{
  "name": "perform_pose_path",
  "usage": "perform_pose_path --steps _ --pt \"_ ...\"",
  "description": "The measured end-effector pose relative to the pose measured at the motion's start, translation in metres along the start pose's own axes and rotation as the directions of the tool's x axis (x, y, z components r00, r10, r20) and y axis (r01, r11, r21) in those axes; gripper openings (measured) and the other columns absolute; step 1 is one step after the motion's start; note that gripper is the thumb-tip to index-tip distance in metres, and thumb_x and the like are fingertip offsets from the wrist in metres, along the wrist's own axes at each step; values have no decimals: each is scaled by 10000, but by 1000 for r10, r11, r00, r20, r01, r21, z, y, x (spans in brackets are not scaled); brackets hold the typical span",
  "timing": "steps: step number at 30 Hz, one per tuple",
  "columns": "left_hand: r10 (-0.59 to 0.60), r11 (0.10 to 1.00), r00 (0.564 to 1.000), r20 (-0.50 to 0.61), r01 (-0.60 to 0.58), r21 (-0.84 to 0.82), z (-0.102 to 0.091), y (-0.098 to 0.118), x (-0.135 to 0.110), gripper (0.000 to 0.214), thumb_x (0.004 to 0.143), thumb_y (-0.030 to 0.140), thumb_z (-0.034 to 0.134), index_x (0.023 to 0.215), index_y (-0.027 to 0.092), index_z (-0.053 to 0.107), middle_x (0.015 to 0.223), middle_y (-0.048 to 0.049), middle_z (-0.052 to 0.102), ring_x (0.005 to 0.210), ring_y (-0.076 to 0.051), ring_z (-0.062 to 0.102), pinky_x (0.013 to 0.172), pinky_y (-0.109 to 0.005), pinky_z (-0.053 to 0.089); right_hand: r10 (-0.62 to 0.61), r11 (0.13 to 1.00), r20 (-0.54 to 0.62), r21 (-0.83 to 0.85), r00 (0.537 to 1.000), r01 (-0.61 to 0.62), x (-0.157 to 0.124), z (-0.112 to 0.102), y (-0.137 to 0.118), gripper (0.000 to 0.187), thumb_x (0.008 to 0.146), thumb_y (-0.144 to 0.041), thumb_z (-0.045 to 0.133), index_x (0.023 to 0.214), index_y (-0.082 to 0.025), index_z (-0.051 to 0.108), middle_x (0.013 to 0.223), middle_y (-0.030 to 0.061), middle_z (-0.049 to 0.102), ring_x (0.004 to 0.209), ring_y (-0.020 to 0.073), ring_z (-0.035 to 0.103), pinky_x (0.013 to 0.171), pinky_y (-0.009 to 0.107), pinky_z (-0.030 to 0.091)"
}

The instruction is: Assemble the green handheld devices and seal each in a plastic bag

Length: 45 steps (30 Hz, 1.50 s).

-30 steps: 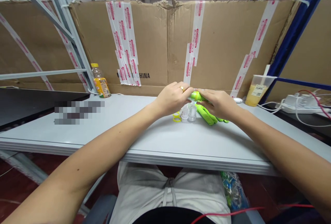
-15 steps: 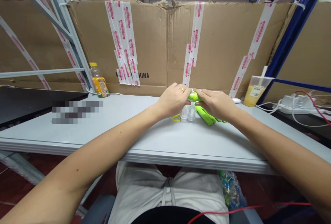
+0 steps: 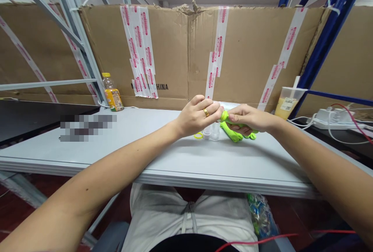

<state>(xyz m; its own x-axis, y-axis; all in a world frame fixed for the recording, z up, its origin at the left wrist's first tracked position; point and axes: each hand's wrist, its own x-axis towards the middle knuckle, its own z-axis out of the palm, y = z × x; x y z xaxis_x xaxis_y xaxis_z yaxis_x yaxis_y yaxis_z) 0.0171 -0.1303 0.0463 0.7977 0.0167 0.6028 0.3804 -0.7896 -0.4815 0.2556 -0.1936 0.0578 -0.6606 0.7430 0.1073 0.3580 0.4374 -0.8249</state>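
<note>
Above the table, my two hands meet at a soft-looking lime-green tube-shaped piece (image 3: 224,116) whose exact kind I cannot make out. My left hand (image 3: 196,117), a gold ring on one finger, is closed at its rounded yellow-green end. The rest of the piece runs through my right hand (image 3: 247,118), thumb on top and fingers curled underneath. Just below stand two small clear plastic containers (image 3: 215,132), partly covered by my left hand. Beside them lies a yellow ring (image 3: 198,136). Under my right hand another lime-green folded piece (image 3: 233,133) rests on the tabletop.
A juice bottle (image 3: 113,97) stands at the back left, and a plastic cup with a straw (image 3: 287,102) at the back right. A white power strip (image 3: 335,117) with cables lies farther right. Cardboard (image 3: 175,50) walls off the back of the white table (image 3: 186,159).
My right hand has turned from lying over the green piece to gripping it along its length. My left hand has rolled, its knuckles and ring now facing me.
</note>
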Motion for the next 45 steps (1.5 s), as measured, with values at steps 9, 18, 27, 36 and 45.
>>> perform_pose_path --steps 9,18,27,36,45 --pt "-31 999 1000 -7 31 -10 -6 -6 5 378 978 427 439 1219 163 565 1133 -147 690 1009 -254 632 816 -397 448 -367 442 -270 -893 890 -88 11 9 5 372 996 -470 412 1005 -155 610 809 88 662 640 175 545 541 282 325" --pt "-239 970 957 168 226 94 -9 5 8 267 920 328 571 1093 127 594 951 -127 679 917 -252 639 686 -323 441 -347 20 -297 -951 890 -309 18 18 6 459 995 -508 421 1215 -135 574 985 143 729 690 249 636 496 314 240" --pt "22 948 1000 0 -21 317 -1 -3 6 216 988 306 440 1012 135 569 929 -117 661 876 -260 559 758 -383 399 -311 615 -275 -788 910 -28 17 10 2 379 964 -506 502 770 -181 530 618 -16 520 547 107 416 541 261 280" --pt "148 943 978 -148 -95 318 2 4 4 187 996 282 439 1098 160 537 965 -74 691 959 -234 549 860 -361 388 134 990 -54 -39 990 -136 4 -7 -6 512 850 -658 606 705 -193 447 570 -56 385 439 52 301 390 215 206" --pt "59 972 993 -101 -34 232 0 -3 7 191 992 278 421 1126 191 526 1024 -89 686 991 -245 562 865 -385 386 185 980 -33 80 982 -181 11 -8 -12 512 849 -648 618 678 -189 468 551 -47 411 428 54 343 384 205 276"
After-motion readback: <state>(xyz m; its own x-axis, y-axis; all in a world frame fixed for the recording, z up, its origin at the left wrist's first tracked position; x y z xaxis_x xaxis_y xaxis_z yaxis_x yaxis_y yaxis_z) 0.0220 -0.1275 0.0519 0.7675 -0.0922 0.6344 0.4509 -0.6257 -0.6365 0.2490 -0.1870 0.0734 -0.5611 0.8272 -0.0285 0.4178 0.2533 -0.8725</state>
